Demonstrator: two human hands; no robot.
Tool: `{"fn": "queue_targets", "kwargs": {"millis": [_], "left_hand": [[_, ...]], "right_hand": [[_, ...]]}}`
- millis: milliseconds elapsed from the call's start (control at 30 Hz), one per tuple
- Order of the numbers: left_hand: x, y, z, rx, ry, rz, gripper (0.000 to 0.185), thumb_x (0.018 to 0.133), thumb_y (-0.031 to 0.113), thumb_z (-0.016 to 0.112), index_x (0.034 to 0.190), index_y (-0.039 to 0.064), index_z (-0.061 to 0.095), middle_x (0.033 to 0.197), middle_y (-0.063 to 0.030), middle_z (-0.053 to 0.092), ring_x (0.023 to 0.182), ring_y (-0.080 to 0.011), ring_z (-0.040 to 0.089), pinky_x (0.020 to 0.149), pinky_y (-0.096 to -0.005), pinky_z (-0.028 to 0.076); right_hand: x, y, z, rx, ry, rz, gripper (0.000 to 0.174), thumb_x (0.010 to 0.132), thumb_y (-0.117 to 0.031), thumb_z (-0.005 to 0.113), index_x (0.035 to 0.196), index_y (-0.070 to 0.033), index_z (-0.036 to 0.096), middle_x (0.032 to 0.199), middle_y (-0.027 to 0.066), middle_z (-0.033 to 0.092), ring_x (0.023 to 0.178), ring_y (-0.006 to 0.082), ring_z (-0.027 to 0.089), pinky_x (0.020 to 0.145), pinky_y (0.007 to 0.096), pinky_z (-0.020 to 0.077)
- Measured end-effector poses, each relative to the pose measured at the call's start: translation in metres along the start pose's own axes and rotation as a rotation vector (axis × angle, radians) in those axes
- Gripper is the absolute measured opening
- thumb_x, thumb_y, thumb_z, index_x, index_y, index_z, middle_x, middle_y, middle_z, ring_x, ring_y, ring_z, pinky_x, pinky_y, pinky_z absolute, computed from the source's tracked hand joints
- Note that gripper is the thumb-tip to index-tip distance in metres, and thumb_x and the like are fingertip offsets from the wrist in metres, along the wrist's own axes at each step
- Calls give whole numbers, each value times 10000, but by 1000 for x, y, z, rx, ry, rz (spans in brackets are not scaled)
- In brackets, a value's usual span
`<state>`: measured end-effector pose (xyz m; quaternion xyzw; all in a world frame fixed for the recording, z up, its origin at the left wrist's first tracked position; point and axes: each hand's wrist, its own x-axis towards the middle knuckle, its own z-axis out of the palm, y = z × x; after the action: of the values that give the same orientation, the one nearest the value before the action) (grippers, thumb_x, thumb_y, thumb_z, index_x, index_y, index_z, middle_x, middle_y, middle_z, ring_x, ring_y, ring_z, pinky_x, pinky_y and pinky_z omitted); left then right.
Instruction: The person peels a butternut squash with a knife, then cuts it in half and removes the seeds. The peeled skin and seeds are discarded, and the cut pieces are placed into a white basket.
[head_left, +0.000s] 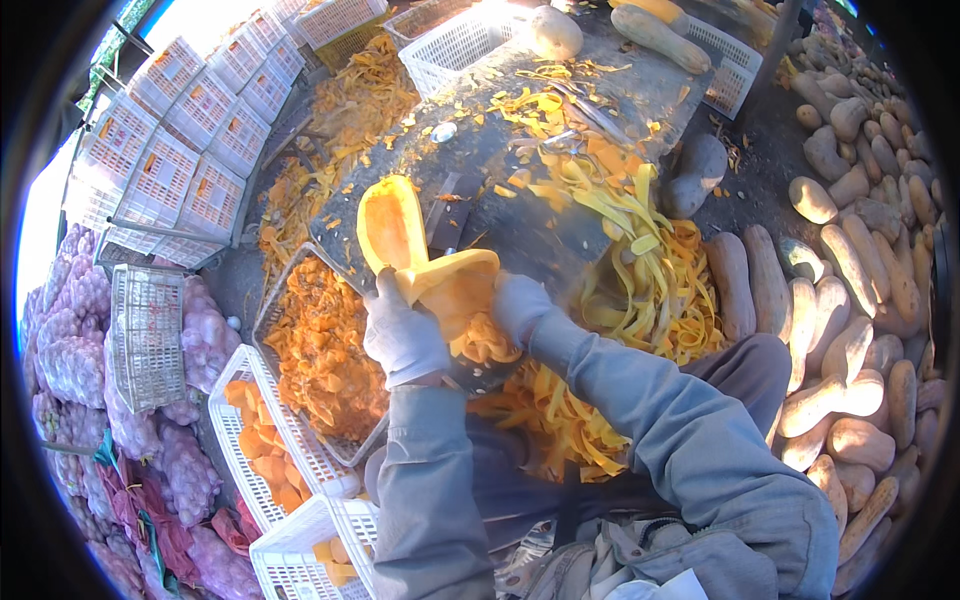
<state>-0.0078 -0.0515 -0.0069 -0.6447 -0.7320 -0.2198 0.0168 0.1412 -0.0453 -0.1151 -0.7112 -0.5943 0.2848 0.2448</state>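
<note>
My left hand (405, 334), in a pale work glove, grips a peeled, hollowed squash half (390, 221) at its lower end. A second peeled squash piece (454, 281) lies across that end, between my two hands. My gloved right hand (523, 306) is closed at the right edge of this second piece; whether it also holds a tool is hidden. A lump of stringy squash pulp (484, 341) hangs just below the piece. Both hands are over the near edge of a dark work board (540, 232). A dark block (454, 206) is fixed on the board behind the squash.
Crates of seedy pulp (322, 337) and of cut squash chunks (266, 446) stand at left. Peel strips (637, 277) heap over the board's right side. Whole squashes (844, 345) cover the ground at right. Stacked white crates (187, 142) and net bags (75, 360) stand far left.
</note>
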Motion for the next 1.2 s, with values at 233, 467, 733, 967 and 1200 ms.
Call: {"fn": "queue_targets", "kwargs": {"millis": [233, 467, 733, 967, 1200], "left_hand": [[2, 3, 3, -29, 55, 23, 437, 810, 81, 654, 1220, 186, 546, 1030, -138, 630, 870, -381, 679, 727, -474, 536], [1, -7, 3, -49, 45, -13, 427, 803, 79, 665, 1203, 185, 559, 1022, -130, 636, 879, -378, 678, 741, -467, 538], [-2, -2, 4, -38, 53, 12, 438, 800, 88, 670, 1210, 193, 557, 1032, -132, 642, 885, -375, 679, 749, -469, 538], [2, -7, 6, -106, 89, -1, 440, 788, 72, 680, 1200, 189, 581, 1009, -127, 655, 894, -370, 677, 775, -451, 538], [11, -20, 24, -299, 196, 50, 423, 816, 55, 632, 1216, 173, 557, 1073, -141, 629, 950, -373, 657, 791, -441, 537]], "right_hand": [[2, -3, 2, -235, -287, -182, 274, 871, -267, 618, 980, -35, 714, 956, 206, 714, 917, 389, 686, 805, 447, 539], [-1, 6, -29, -190, -158, -142, 218, 866, -194, 619, 1012, -44, 677, 938, 211, 705, 905, 396, 680, 787, 448, 538], [1, -1, 3, -209, -168, -167, 212, 872, -180, 592, 994, -31, 680, 939, 225, 706, 912, 394, 685, 792, 456, 544], [-11, 16, -30, -79, -189, -18, 276, 883, -188, 579, 1081, -24, 681, 1025, 231, 701, 969, 391, 678, 849, 453, 539], [-35, 58, -35, 104, -270, 345, 334, 779, -75, 705, 1092, 27, 653, 909, 208, 718, 878, 361, 714, 748, 425, 562]]}}
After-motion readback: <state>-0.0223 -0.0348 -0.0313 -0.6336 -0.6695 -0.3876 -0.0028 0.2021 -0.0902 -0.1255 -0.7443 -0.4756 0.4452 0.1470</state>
